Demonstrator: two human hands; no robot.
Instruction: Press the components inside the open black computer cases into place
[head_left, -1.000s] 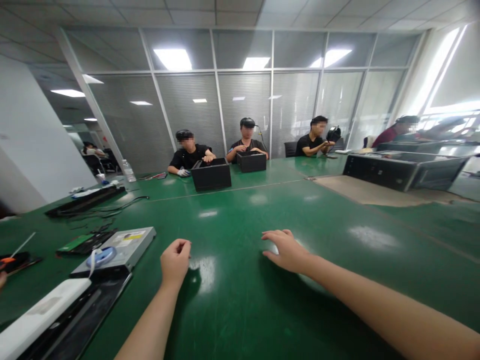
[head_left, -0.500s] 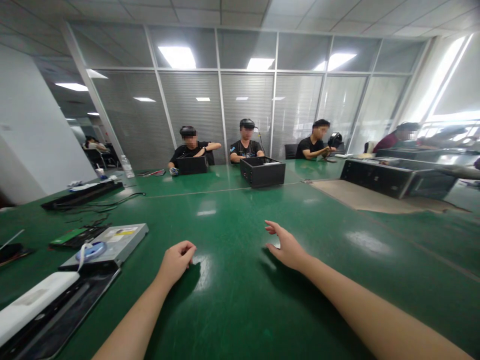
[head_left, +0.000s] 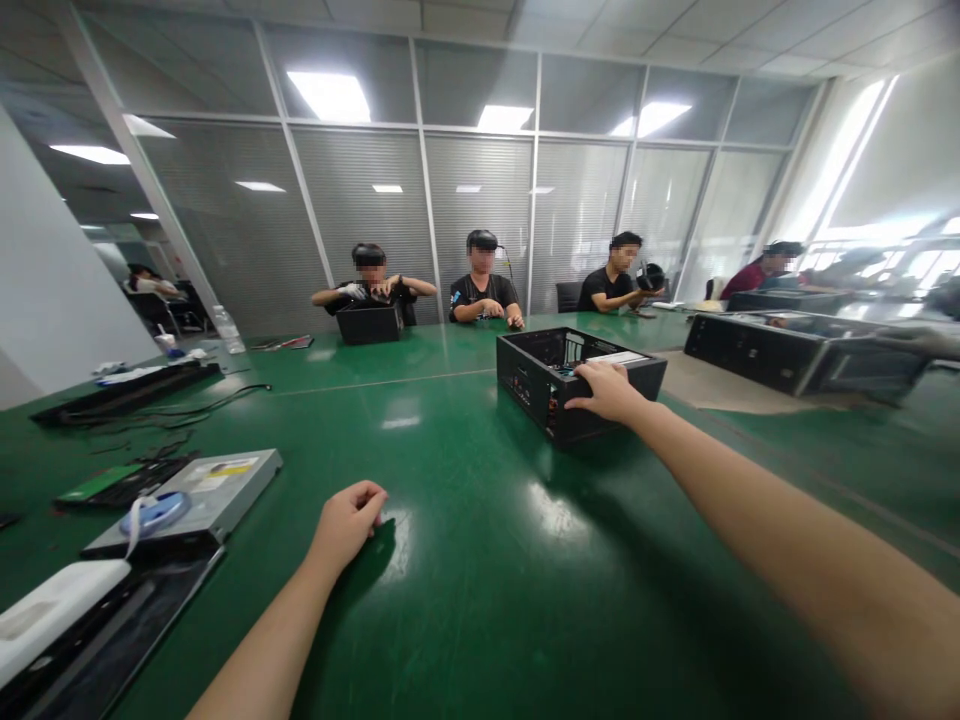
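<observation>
My right hand reaches across the table and grips the near wall of a black computer case. Its fingers lie over the top rim and the thumb is against the outside. The case is open at the top, with some parts visible inside and a whitish strip along the rim. My left hand rests on the green table with its fingers curled closed; nothing shows in them. It is apart from the case.
To the left lie an optical drive, a blue-and-white ring, a white power strip and a green circuit board. Another case stands at the right on brown cardboard. Several people sit opposite, one behind a small black case.
My right hand has moved forward and taken hold of the case, which now stands nearer and further right. The person opposite no longer has hands at it. My left hand stays put.
</observation>
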